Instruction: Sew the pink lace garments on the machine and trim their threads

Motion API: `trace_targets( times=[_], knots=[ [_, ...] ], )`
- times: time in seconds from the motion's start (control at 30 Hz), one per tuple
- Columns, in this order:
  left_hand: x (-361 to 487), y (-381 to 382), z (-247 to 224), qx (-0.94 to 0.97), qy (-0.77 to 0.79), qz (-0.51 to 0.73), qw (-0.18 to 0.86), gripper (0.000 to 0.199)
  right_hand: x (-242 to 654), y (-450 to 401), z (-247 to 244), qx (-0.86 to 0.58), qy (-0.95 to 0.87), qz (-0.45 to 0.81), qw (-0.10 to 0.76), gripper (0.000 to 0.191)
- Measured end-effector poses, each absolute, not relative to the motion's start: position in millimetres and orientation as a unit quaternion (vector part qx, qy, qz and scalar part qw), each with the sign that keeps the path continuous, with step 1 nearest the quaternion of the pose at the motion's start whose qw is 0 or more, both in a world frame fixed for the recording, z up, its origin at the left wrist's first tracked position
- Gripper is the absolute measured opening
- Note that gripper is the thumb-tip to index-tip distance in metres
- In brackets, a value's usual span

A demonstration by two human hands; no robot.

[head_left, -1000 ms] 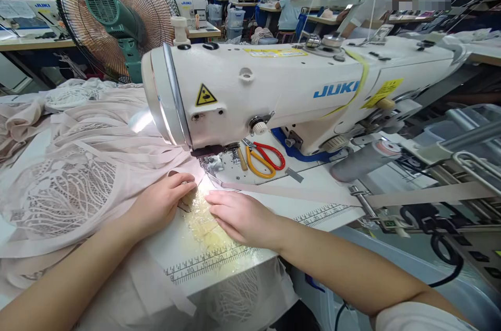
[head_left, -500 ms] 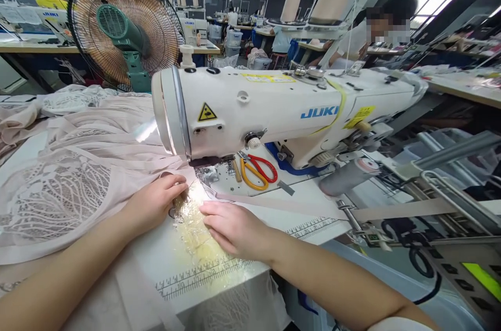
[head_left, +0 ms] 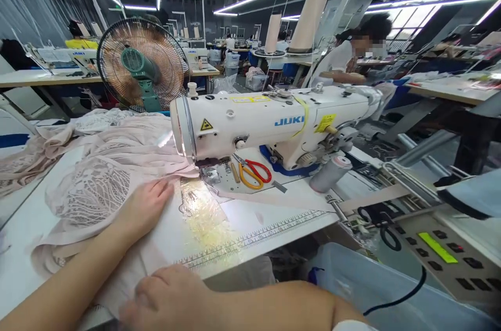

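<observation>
Pale pink lace garments (head_left: 96,190) lie on the white table left of a JUKI sewing machine (head_left: 235,125). My left hand (head_left: 146,205) rests on the pink fabric just left of the machine's needle area, its fingers together on the cloth. Low in the view, my right hand (head_left: 166,294) is over the fabric at the table's front edge, slightly blurred; its fingertips are hard to make out. A strip of pink fabric runs under the machine head. Yellowed clear tape (head_left: 207,221) covers the table in front of the needle.
Scissors with red and orange handles (head_left: 252,173) lie by the machine base, near a grey thread cone (head_left: 331,174). A fan (head_left: 143,64) stands behind. At right are a control panel (head_left: 442,252), a plastic bin (head_left: 352,273) and a seated person (head_left: 340,57).
My right hand has moved from the tape near the needle down and left to the front edge. My left hand has shifted slightly left, and the camera view has turned and pulled back.
</observation>
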State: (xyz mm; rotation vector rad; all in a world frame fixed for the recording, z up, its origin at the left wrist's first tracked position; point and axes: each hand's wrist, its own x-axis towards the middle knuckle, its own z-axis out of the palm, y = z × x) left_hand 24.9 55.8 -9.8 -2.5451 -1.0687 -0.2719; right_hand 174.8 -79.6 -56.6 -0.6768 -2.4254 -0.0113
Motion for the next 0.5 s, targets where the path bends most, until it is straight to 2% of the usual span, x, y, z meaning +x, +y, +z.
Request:
trace_targets(
  times=[0.07,0.17,0.27,0.37,0.5],
  knots=[
    [1,33,-7,-0.882,-0.401,-0.087,0.229,0.043,161,-83,-64,-0.302,-0.910,-0.023,0.283,0.029],
    [-37,-5,-3,-0.860,-0.424,-0.055,0.278,0.043,164,-81,-62,-0.328,-0.910,-0.023,0.251,0.014],
    [-67,-31,1,-0.835,-0.476,-0.031,0.274,0.044,180,-79,-52,-0.315,-0.927,0.013,0.203,0.009],
    [-79,-40,14,-0.796,-0.575,-0.055,0.179,0.048,206,-77,-33,-0.298,-0.935,0.099,0.168,0.007],
    [-70,-38,58,-0.738,-0.661,-0.132,-0.041,0.053,257,-76,7,-0.235,-0.850,0.403,0.244,0.007]
  ],
)
